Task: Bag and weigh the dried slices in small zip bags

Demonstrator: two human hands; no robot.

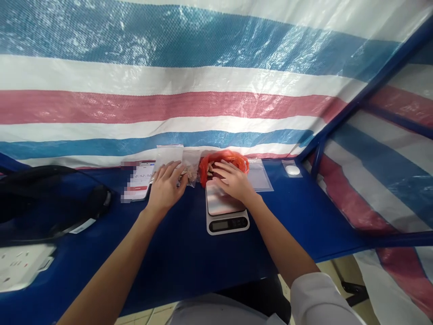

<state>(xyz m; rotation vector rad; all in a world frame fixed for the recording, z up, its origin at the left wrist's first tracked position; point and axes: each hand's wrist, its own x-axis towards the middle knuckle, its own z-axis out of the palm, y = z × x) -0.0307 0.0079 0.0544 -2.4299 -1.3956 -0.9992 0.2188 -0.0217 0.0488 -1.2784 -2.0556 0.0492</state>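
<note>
My left hand [165, 187] rests over clear zip bags at the back of the table, its fingers stretched out. One clear bag [192, 169] beside its thumb has small tan pieces in it; a whitish zip bag [169, 153] lies behind the fingers. My right hand [233, 180] reaches with spread fingers over the mouth of a red plastic bag [204, 168], where a few brownish pieces show. Below that hand is a white digital kitchen scale [216, 205], partly covered by it. I cannot make out anything held in either hand.
A phone [138, 180] showing a timer lies left of my left hand. Farther left are a black strapped item [98, 203] and a white power strip [23, 266]. To the right are a flat clear bag [263, 176] and a white rounded object [292, 170]. Striped sheeting [169, 108] closes the back.
</note>
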